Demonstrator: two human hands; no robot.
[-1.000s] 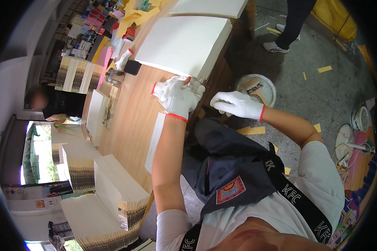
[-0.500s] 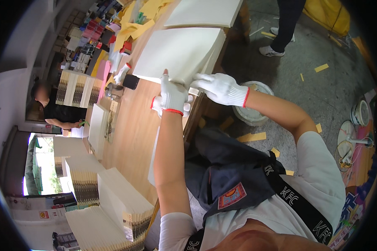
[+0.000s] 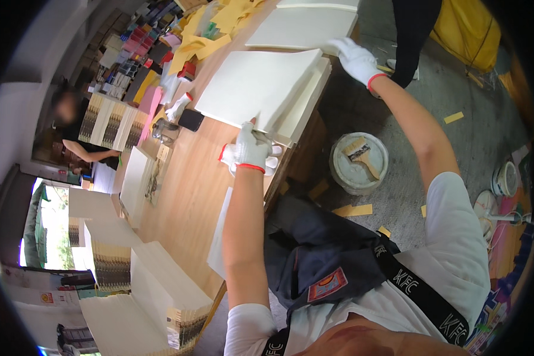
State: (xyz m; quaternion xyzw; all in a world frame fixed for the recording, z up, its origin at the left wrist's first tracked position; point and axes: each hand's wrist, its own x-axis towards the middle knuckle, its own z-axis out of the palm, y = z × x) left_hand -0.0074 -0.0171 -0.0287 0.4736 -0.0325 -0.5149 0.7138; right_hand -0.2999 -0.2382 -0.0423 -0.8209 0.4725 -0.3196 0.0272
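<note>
Both my hands wear white gloves with red cuffs. My left hand (image 3: 250,151) grips the near corner of a thick stack of cream paper sheets (image 3: 261,86) lying on the wooden table (image 3: 187,178). My right hand (image 3: 353,56) holds the far corner of the same stack, at the table's right edge. The stack's top part looks slightly lifted off the sheets under it.
A white bucket (image 3: 338,172) with a wide brush (image 3: 362,155) stands on the concrete floor right of the table. Another cream stack (image 3: 305,26) lies farther along. A loose glove (image 3: 177,107), a black block, a jar and coloured papers lie left. Booklet stacks (image 3: 154,296) sit near. A seated person (image 3: 71,127) is at left.
My right hand has reached from near my body out to the stack's far corner. My left hand has moved forward and taken hold of the near corner.
</note>
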